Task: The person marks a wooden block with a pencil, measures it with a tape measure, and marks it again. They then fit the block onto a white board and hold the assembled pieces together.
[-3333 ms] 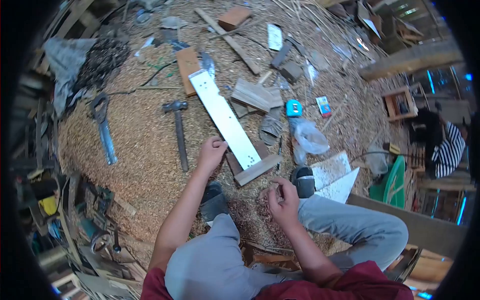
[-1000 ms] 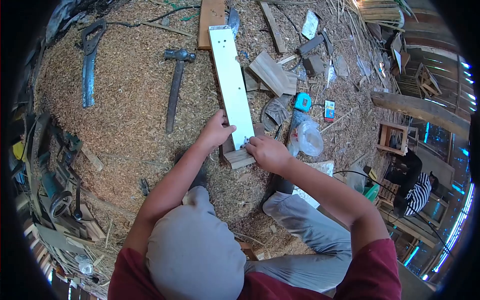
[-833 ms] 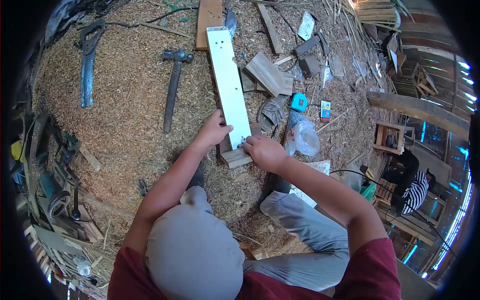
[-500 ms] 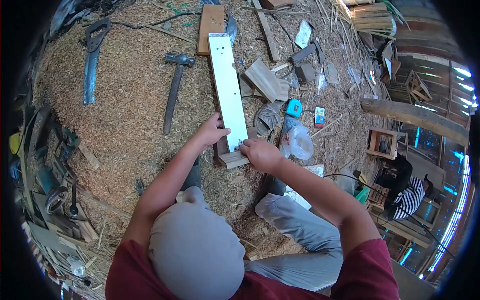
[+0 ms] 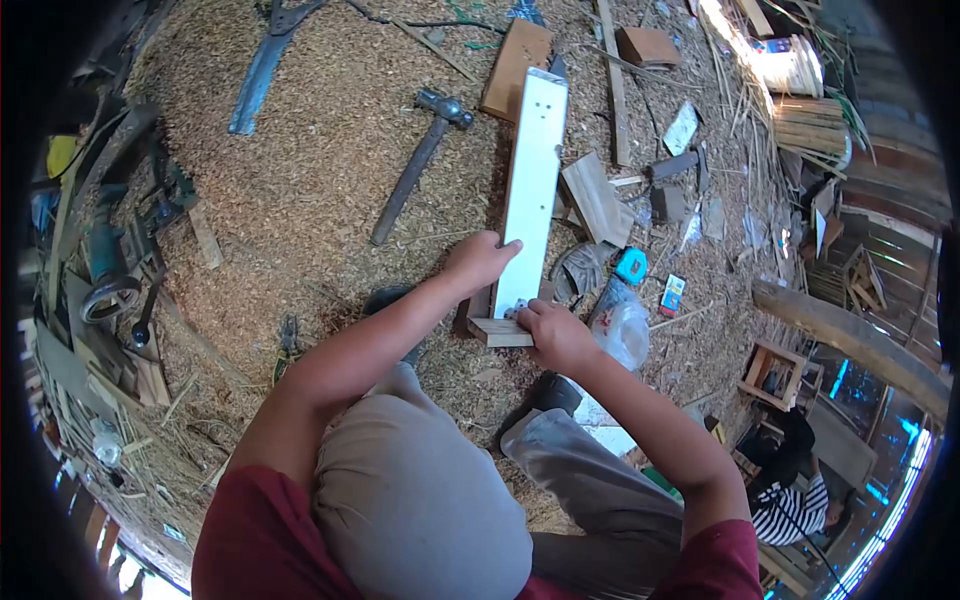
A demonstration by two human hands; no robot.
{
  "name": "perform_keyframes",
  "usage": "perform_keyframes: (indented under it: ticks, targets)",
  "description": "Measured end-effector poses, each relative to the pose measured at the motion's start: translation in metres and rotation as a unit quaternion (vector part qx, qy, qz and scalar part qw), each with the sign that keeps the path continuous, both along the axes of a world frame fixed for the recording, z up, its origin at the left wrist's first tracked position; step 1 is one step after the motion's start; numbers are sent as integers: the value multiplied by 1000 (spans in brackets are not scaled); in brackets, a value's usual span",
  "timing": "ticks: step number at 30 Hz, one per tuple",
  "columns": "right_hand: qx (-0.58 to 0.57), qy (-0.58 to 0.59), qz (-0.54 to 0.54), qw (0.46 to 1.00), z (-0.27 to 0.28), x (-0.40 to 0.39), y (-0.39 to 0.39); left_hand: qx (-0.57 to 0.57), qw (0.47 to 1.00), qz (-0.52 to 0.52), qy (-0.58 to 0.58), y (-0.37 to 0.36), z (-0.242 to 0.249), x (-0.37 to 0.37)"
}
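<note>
A long white board (image 5: 533, 185) with several small dark holes runs away from me, its near end meeting a short wooden block (image 5: 502, 334). My left hand (image 5: 480, 264) is closed round the board's left edge, thumb on top. At the near right corner, my right hand (image 5: 562, 338) is closed with its fingers on the board's end, close against the block. Small grey bits lie by those fingertips; I cannot make out what they are. A brown wooden piece under the board is partly hidden.
Left of the board lie a hammer (image 5: 418, 160) and a handsaw (image 5: 265, 80) on wood shavings. To the right are wood offcuts (image 5: 592, 198), a teal tape measure (image 5: 631, 266), a small box (image 5: 672, 294) and a plastic bag (image 5: 622, 332). A person in stripes (image 5: 790, 512) sits at far right.
My view has turned, so the board, tools and floor appear shifted to the right and slightly tilted. Both hands stay on the board in nearly the same places.
</note>
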State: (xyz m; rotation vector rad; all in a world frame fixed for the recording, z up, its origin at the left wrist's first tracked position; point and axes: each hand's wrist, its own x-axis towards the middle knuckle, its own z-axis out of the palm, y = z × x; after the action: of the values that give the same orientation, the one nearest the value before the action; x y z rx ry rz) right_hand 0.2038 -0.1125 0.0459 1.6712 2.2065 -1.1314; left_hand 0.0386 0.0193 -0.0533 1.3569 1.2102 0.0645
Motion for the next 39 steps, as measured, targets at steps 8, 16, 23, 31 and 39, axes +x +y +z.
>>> perform_keyframes:
  ticks: [8,16,23,31,39]
  targets:
    - [80,43,16,996,5,8,13,61,996,51,-34,17,18,9]
    - [50,68,-33,996,128,21,52,-72,979,125,-145,36,99,-7]
    - [99,35,-124,987,350,-15,23,-247,916,33,-316,48,240,-5]
    - [239,27,-187,952,480,-80,-61,-455,734,-134,-485,7,450,-30]
    - [371,189,-224,881,476,-94,-109,-321,861,-29,-393,-24,462,-73]
